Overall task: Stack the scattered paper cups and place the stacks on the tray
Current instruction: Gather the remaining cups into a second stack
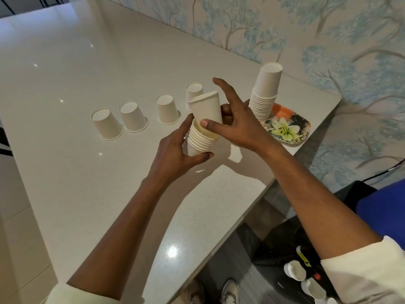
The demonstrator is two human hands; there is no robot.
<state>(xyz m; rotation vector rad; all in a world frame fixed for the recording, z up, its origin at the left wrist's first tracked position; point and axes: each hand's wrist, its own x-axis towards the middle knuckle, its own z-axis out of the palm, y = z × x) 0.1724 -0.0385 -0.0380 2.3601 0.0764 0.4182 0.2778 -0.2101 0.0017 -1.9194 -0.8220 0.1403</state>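
My left hand point(177, 153) grips the lower part of a stack of white paper cups point(200, 142), held upside down above the counter. My right hand point(233, 123) holds the top cup point(207, 109) with thumb and fingers, tilted and partly seated on that stack. Several single cups stand upside down in a row on the counter: one at the left point(106, 124), one beside it point(133, 117), one further right point(167, 109), and one point(194, 91) partly hidden behind the held cup. A taller stack of cups point(264, 95) stands on the flowered tray point(285, 128) at the right.
The white counter point(76, 84) runs along a wall with tree-pattern wallpaper. Its near edge slants down to the right of my arms. Below it on the floor lie crumpled cups point(294, 270), a black bag, and my shoes.
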